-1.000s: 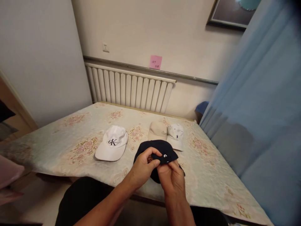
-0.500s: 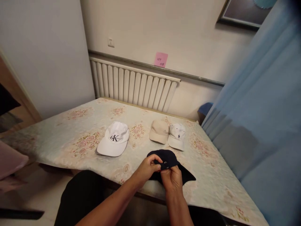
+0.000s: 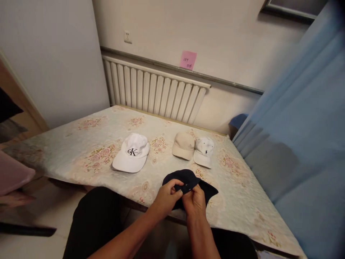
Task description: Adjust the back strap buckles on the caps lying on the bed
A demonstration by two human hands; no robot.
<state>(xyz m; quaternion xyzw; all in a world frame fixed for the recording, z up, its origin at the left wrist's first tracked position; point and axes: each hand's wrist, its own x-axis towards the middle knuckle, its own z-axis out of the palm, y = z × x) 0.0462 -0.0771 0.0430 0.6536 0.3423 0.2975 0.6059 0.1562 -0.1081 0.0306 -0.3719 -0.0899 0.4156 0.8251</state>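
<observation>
A dark navy baseball cap (image 3: 179, 176) is held at the near edge of the bed by both hands. My left hand (image 3: 168, 196) pinches the strap edge at the cap's back, thumb and forefinger closed by a small shiny fastener. Reaching into the cap's opening, my right hand (image 3: 194, 201) grips the same edge, its fingertips partly hidden by the fabric. Beyond them lie a beige cap (image 3: 183, 144) and a white cap with a small dark emblem (image 3: 204, 153), touching side by side. Farther left rests a white cap with black letters (image 3: 132, 153).
The bed (image 3: 102, 126) has a pale floral cover. Behind it, a white radiator (image 3: 156, 90) runs along the wall under a pink note (image 3: 188, 60). Blue curtain (image 3: 291, 118) hangs at the right. A person's pink garment (image 3: 14, 172) shows at the left edge.
The navy cap and both hands have shifted slightly left in view, still gripping the strap edge. The head view has tilted a little downward. The other caps stay in place on the bed.
</observation>
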